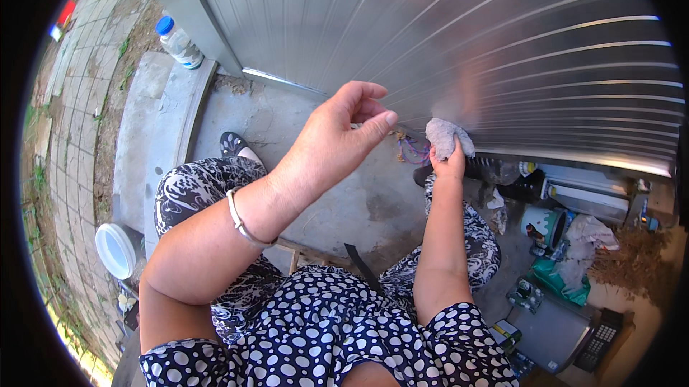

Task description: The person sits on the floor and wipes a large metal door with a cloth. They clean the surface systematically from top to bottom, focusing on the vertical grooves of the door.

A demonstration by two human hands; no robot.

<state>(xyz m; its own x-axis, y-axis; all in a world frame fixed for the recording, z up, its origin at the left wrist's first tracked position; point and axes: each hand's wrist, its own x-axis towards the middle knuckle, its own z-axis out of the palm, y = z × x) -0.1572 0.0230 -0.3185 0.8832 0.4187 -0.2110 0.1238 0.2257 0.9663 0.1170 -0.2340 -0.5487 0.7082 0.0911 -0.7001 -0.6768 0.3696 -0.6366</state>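
Observation:
My right hand (450, 165) grips a bunched greyish cloth (446, 136) and holds it against the lower part of a shiny, ribbed metal panel (323, 28). My left hand (344, 125) is raised in front of the panel with nothing in it. Its fingers are loosely bent, and a gap shows between them and the thumb. A light bangle (235, 208) circles my left wrist. Whether the left fingertips touch the panel I cannot tell.
A clear bottle with a blue cap (179, 43) stands on a concrete step (154, 136) at the left. Nearer me is a white bucket (116, 251). At the right lie a pot (543, 225), a green bag (563, 283), a grey box (549, 333) and a dark keypad device (599, 340).

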